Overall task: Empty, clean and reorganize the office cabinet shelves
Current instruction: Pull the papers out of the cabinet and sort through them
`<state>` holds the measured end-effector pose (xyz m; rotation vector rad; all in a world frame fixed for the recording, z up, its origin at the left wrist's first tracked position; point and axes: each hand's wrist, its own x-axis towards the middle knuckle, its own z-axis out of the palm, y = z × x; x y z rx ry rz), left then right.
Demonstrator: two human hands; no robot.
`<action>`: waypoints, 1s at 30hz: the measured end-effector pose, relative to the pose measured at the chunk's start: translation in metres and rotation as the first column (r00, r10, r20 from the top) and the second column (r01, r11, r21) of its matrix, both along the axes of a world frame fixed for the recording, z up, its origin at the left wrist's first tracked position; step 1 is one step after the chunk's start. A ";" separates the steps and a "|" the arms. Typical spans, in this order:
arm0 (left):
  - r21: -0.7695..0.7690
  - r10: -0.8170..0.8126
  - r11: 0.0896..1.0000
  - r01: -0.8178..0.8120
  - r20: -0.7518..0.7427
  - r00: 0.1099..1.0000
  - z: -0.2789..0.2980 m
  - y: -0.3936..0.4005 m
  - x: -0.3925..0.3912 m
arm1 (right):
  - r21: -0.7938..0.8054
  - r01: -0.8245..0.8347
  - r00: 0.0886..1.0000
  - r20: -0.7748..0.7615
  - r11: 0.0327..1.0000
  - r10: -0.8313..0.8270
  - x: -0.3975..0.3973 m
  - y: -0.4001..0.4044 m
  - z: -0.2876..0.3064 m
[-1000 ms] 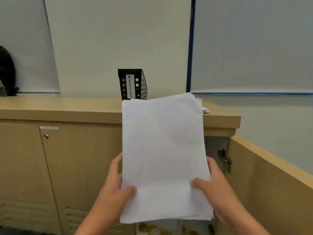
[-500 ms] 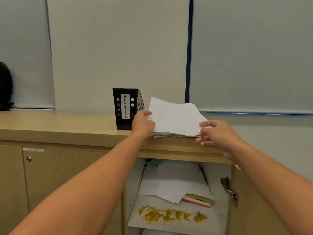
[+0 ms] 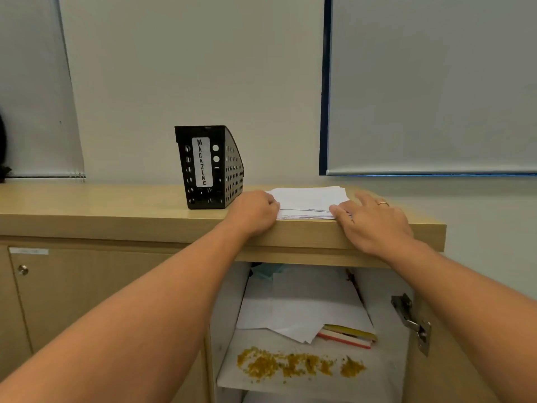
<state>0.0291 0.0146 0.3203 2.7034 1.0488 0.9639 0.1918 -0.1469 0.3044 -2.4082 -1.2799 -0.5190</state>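
Flat stack of loose white paper sheets (image 3: 308,200) on wooden cabinet top (image 3: 116,216) | left hand (image 3: 255,212) curled at its edge, grip unclear | right hand (image 3: 372,221) spread, touching corner | light, floppy, slippery: lift from both edges.

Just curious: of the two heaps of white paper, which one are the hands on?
The paper stack on the cabinet top, beside the black magazine file; the other lies inside, untouched.

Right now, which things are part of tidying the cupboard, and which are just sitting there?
Part of the job: paper stack under the left hand and right hand; loose papers, books and yellow crumbs on the shelf.

Just sitting there: magazine holder, blinds, cupboard top.
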 end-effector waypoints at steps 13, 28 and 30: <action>0.428 -0.400 0.885 0.182 0.502 0.767 -0.092 -0.077 -0.031 | 0.780 -0.282 0.955 0.173 0.558 0.240 -0.045 -0.045 -0.096; -0.784 -0.042 0.590 0.193 0.209 0.977 -0.351 -0.063 -0.020 | 0.070 -0.248 0.924 -0.281 0.966 0.257 -0.016 0.052 -0.323; -0.781 0.018 0.580 0.232 0.297 0.955 -0.348 -0.054 -0.014 | 0.046 -0.278 0.944 -0.174 0.960 0.281 0.000 0.077 -0.315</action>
